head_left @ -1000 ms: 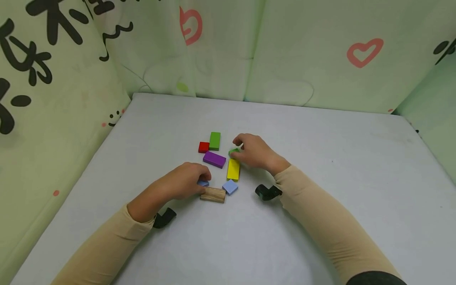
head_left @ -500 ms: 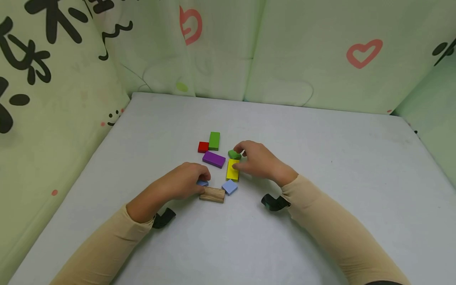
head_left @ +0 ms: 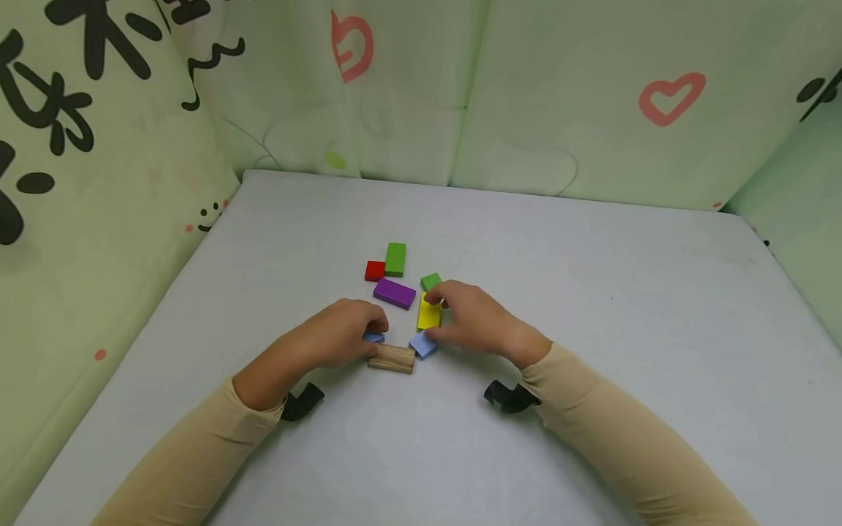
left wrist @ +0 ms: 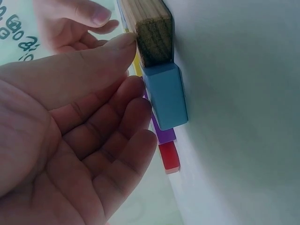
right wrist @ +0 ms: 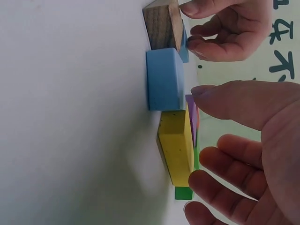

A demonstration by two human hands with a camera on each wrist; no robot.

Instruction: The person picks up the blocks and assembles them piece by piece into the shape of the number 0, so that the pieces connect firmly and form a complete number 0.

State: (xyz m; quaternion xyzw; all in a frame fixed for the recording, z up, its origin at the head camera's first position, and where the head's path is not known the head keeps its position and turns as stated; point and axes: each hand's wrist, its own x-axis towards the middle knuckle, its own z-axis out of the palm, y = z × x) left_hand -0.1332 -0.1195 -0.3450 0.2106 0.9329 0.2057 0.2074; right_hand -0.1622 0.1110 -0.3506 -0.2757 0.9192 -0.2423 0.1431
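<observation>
On the white table, my left hand (head_left: 338, 332) has its thumb tip at the edge of a wood-grain block (head_left: 395, 359). Its loosely bent fingers lie beside a blue block (left wrist: 166, 96), partly covered by the hand in the head view. My right hand (head_left: 480, 314) spreads over a yellow block (head_left: 429, 314), thumb by a second blue block (head_left: 423, 345) and index finger near the yellow block's far end. In the right wrist view its fingers are apart. A small green block (head_left: 430, 280) lies past the yellow one, partly behind the right hand.
A purple block (head_left: 395, 293) lies between the two sides of the arrangement. Beyond it a red block (head_left: 375, 270) sits against a longer green block (head_left: 395, 259). Patterned curtains (head_left: 559, 109) surround the table. Black wrist mounts (head_left: 509, 397) stick out below both wrists.
My right hand has moved from the small green block toward me, past the yellow block, to the right-hand blue block. My left hand has stayed in place.
</observation>
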